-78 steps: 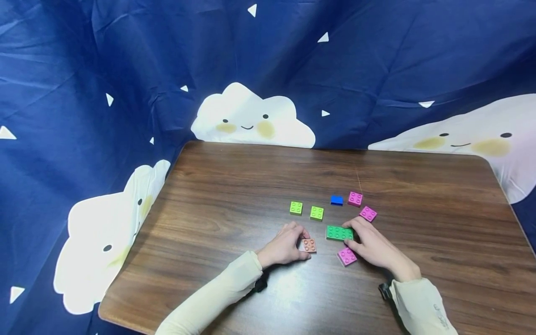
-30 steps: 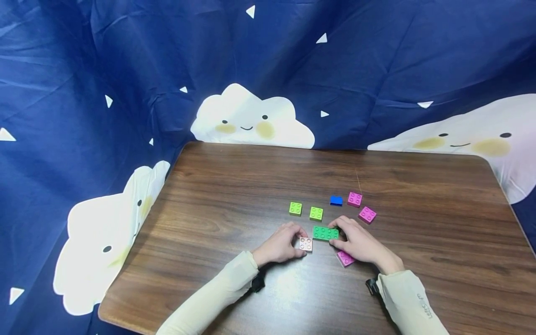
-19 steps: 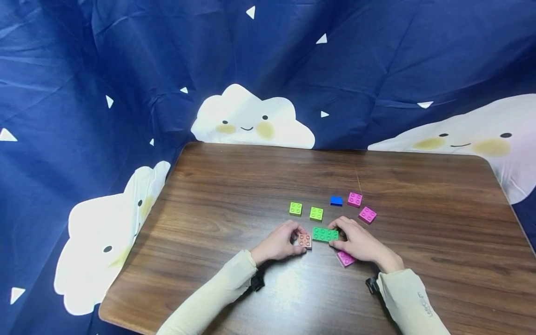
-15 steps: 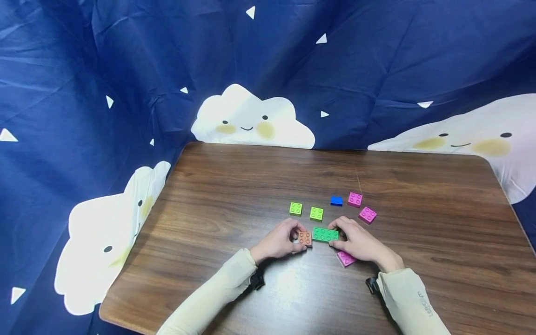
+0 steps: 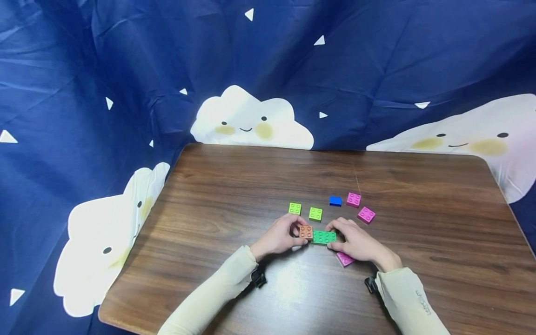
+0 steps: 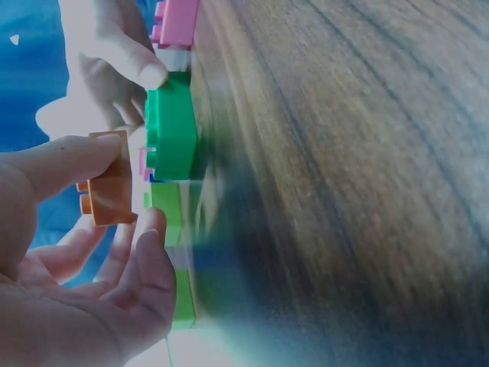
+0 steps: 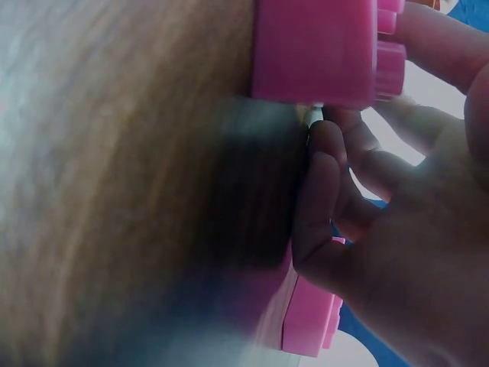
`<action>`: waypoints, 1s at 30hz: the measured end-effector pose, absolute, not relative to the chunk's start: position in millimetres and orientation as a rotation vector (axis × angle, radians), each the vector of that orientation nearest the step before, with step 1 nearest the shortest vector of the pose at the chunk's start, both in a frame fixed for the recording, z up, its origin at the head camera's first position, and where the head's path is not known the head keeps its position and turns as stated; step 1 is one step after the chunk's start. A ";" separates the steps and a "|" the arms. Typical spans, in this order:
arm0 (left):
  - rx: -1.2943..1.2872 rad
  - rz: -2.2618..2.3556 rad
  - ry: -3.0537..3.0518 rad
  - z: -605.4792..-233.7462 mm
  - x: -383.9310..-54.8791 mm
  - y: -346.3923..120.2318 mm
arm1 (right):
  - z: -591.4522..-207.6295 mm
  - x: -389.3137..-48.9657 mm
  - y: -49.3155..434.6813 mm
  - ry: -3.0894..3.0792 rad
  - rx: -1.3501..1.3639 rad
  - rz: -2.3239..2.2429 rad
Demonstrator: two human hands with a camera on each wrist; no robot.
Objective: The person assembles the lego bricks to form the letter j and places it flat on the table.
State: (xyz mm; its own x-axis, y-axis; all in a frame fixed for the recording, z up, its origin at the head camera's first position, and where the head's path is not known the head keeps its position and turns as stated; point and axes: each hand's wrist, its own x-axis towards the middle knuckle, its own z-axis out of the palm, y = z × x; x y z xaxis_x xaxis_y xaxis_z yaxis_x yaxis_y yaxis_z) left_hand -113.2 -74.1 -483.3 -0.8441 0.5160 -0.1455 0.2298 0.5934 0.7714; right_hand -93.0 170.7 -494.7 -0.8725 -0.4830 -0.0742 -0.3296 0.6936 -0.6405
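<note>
Left hand (image 5: 278,236): thumb and fingers pinch the orange brick (image 5: 306,231)
Orange brick: above the table (image 5: 234,195), by the green brick (image 5: 324,237)'s left end
Right hand (image 5: 360,242): grips the green brick's right end

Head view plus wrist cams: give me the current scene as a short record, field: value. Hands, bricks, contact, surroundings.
left hand: pinches orange brick
right hand: grips green brick
orange brick: studs up, raised off the table at the green brick's left end
orange-green contact: none; gap visible in left wrist view
lime bricks: two, beyond the hands
blue brick: one, beside a far pink brick
far pink bricks: two, beyond right hand
near pink brick: partly hidden by right hand
backdrop: blue, white clouds
</note>
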 end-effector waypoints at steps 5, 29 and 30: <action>0.609 1.124 2.468 -483.9 -113.4 -71.8 | -494.9 -93.7 171.5 2.656 -0.644 -0.938; 0.700 1.051 2.511 -487.4 -111.4 -61.7 | -495.8 -91.9 171.1 2.649 -0.643 -0.969; 0.707 1.049 2.515 -487.7 -111.4 -61.6 | -495.9 -92.0 171.0 2.649 -0.648 -0.970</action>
